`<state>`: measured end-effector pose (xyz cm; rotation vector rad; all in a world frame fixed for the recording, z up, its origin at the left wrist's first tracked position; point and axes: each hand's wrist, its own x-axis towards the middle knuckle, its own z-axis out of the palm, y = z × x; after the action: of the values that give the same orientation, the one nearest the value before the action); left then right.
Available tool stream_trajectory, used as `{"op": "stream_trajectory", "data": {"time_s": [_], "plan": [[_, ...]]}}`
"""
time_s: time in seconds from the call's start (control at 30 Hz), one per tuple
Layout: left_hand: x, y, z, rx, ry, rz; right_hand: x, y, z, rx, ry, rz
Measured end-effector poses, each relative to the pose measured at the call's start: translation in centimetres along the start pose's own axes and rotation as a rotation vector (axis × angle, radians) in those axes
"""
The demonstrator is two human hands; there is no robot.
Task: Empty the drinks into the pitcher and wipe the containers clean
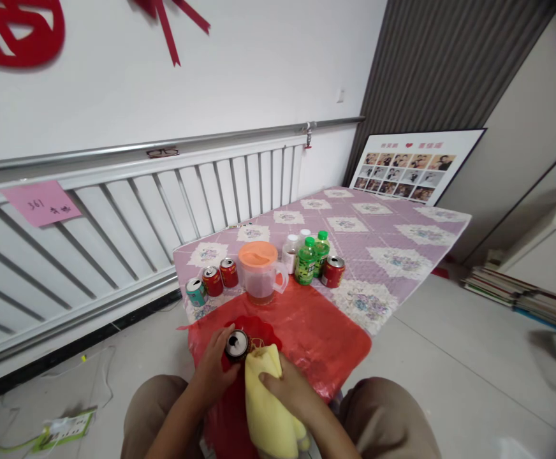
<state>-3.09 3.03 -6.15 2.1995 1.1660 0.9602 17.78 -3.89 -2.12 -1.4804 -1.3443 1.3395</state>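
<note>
My left hand (215,363) is wrapped around an opened drink can (236,345), whose silver top faces up toward me. In my right hand (290,389) is a bunched yellow cloth (268,408), its upper end close beside the can. Below both hands lies a red scalloped plate (271,333), mostly hidden, on a red plastic sheet (321,338). Just beyond the plate stands a clear pitcher (259,284) with an orange lid and a little brownish liquid at the bottom.
Left of the pitcher stand a teal can (196,292) and two red cans (212,281). To its right are green-capped bottles (305,261), white-capped bottles (289,254) and another red can (333,272). A white radiator (211,191) runs behind the table (402,255). A power strip (65,430) lies on the floor.
</note>
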Motion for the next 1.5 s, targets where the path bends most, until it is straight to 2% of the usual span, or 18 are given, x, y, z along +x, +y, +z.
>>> {"op": "stream_trajectory", "data": {"time_s": [0.17, 0.37, 0.77, 0.97, 1.07, 1.2, 1.5], "plan": [[0.0, -0.2, 0.2, -0.008, 0.014, 0.003, 1.3, 0.9, -0.2, 0.147, 0.106, 0.036], [0.0, -0.5, 0.3, 0.004, 0.007, 0.006, 2.4, 0.1, 0.1, 0.326, 0.100, 0.103], [0.1, 0.2, 0.3, 0.013, 0.033, -0.029, -0.3, 0.9, 1.8, 0.294, -0.133, 0.120], [0.1, 0.3, -0.5, 0.008, -0.019, -0.027, -0.3, 0.8, 1.2, 0.334, -0.110, 0.112], [0.1, 0.0, -0.7, -0.020, -0.024, 0.001, -0.1, 0.9, 0.8, 0.362, -0.061, 0.120], [0.2, -0.3, -0.6, -0.070, -0.061, -0.033, 0.2, 0.9, 0.8, 0.367, 0.003, 0.130], [0.0, 1.4, 0.1, 0.057, 0.048, -0.127, 0.1, 0.8, 1.8, 0.241, -0.023, 0.055]]}}
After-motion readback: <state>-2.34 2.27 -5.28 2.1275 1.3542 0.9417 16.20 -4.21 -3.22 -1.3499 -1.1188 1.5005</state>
